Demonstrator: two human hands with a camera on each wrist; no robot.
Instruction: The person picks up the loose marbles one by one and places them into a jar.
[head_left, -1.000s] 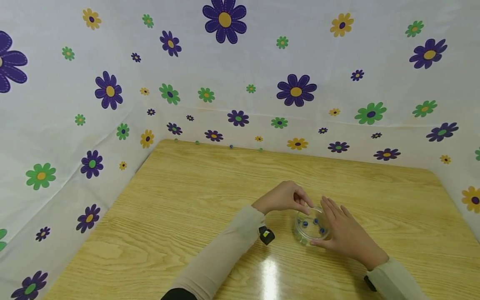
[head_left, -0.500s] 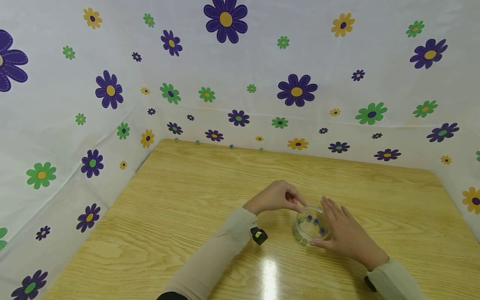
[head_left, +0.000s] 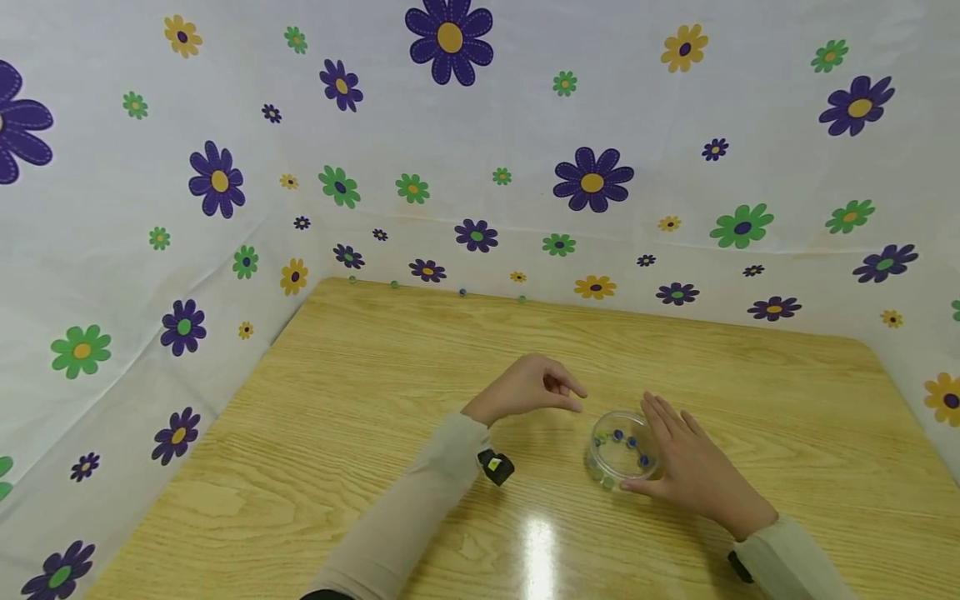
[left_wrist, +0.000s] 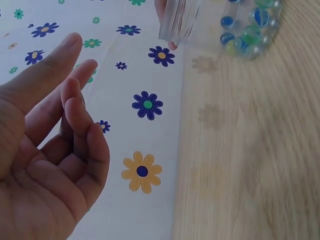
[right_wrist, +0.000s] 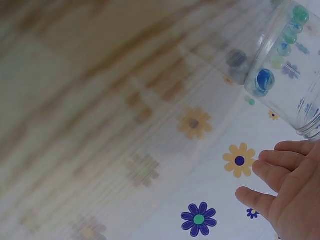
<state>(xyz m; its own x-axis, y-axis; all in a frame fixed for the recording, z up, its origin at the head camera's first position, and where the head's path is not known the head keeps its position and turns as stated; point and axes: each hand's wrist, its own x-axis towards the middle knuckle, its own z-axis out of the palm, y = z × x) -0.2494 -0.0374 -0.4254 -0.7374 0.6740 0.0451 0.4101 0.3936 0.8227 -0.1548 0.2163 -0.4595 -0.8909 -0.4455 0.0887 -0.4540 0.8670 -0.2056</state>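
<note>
Well, hands point(head_left: 528, 387) point(head_left: 693, 471) flank a jar point(head_left: 619, 459), one wrist device point(head_left: 496, 467) perhaps labelled.

Jar point(head_left: 619, 460): high head view, 2 wrist close-ups

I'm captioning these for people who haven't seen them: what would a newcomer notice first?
Probably the white backdrop with purple, green and yellow flowers, rising behind the wooden table. Next, the clear jar of blue and green marbles, right of the head view's centre, the right hand at its side and the left hand apart.
</note>
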